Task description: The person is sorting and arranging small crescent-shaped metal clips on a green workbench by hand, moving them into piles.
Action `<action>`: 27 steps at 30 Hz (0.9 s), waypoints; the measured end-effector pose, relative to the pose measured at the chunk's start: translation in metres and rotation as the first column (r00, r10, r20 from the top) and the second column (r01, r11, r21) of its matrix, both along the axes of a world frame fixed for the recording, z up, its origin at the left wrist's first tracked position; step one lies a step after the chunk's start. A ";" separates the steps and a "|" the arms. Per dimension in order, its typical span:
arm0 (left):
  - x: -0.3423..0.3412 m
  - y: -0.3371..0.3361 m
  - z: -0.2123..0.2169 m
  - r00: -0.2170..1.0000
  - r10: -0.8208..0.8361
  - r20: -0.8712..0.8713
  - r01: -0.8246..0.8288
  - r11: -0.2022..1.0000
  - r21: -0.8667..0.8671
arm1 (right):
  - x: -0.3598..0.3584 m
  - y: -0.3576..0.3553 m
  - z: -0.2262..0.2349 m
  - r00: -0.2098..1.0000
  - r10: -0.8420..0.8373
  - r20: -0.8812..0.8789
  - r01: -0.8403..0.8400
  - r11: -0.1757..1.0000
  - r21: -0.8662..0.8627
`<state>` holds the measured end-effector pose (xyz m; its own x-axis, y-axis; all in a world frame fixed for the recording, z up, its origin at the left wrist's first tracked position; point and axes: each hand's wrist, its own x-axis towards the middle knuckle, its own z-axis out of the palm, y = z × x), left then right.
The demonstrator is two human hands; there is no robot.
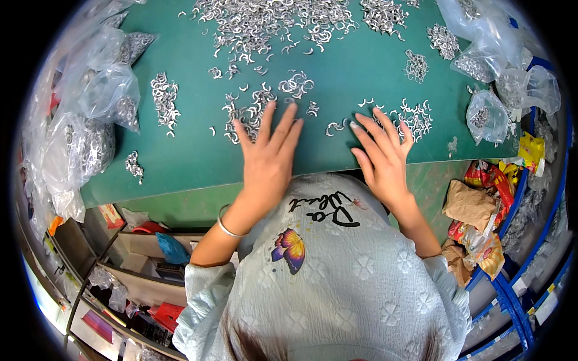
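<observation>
Both hands lie flat on a green table [192,150], fingers spread. My left hand [269,153] rests palm down, and its fingertips touch a small cluster of curved silver metal clips [250,114]. My right hand [380,153] lies beside a scatter of the same clips [415,117], fingertips close to a few loose ones [335,126]. Neither hand holds anything. A silver bangle [227,227] circles my left wrist. A big heap of clips [265,24] lies farther back on the table.
Clear plastic bags of clips pile up at the left [90,108] and at the right back [500,60]. Smaller clip heaps [164,99] dot the table. Crumpled wrappers and a brown paper bag [475,207] fill a blue crate at right. Shelves with boxes [144,253] stand lower left.
</observation>
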<state>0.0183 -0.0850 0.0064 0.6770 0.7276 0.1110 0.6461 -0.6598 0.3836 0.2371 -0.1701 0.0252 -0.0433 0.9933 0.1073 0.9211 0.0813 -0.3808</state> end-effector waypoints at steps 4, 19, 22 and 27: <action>0.012 -0.005 0.001 0.985 -0.047 0.165 0.059 0.996 -0.071 | -0.016 0.007 0.001 0.994 0.068 -0.086 -0.074 0.995 -0.062; 0.032 -0.023 -0.008 0.937 0.097 0.337 -0.056 0.990 -0.130 | -0.001 -0.011 -0.011 0.995 -0.032 -0.096 0.034 0.999 0.022; 0.036 -0.013 0.000 0.951 0.100 0.291 -0.068 0.990 -0.120 | -0.011 -0.010 -0.007 0.988 0.094 -0.119 -0.097 0.995 -0.018; 0.044 0.005 -0.003 0.969 0.065 0.237 -0.063 0.998 -0.014 | -0.006 -0.013 -0.005 0.997 0.070 -0.012 -0.071 0.997 -0.019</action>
